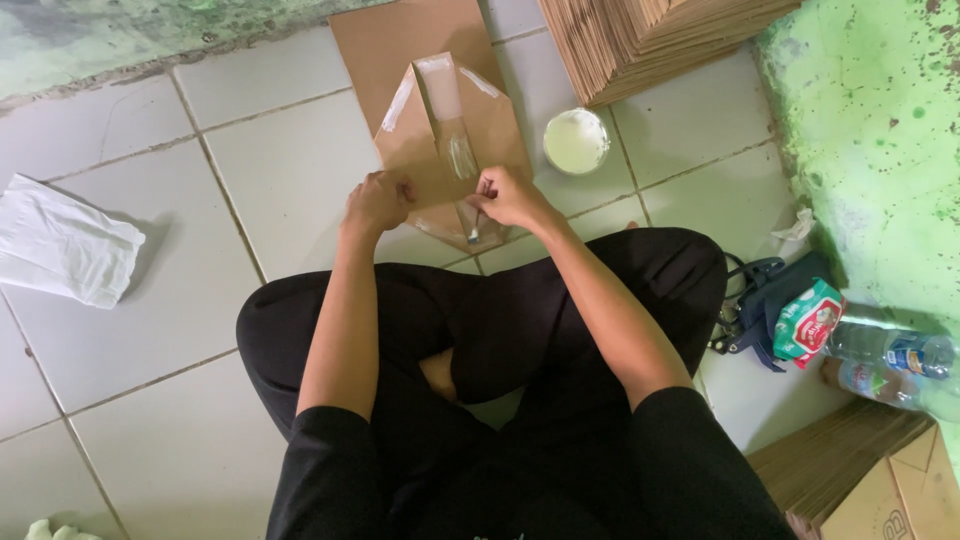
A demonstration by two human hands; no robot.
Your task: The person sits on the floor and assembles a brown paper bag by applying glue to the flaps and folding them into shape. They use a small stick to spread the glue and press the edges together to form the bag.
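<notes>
Where hands fold: glue bowl [576, 141] beside.

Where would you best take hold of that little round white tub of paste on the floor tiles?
Grip the white tub by its outer wall, coming straight down from above with fingers on opposite sides of the rim. It stands upright and open, full of white paste, so a level hold seems safest. The cardboard stack crowds its far side; the right hand is nearest.

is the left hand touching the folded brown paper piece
Touching. The head view shows the left hand with its fingers pressed on the lower left edge of the folded brown paper piece, with no gap between them.
</notes>
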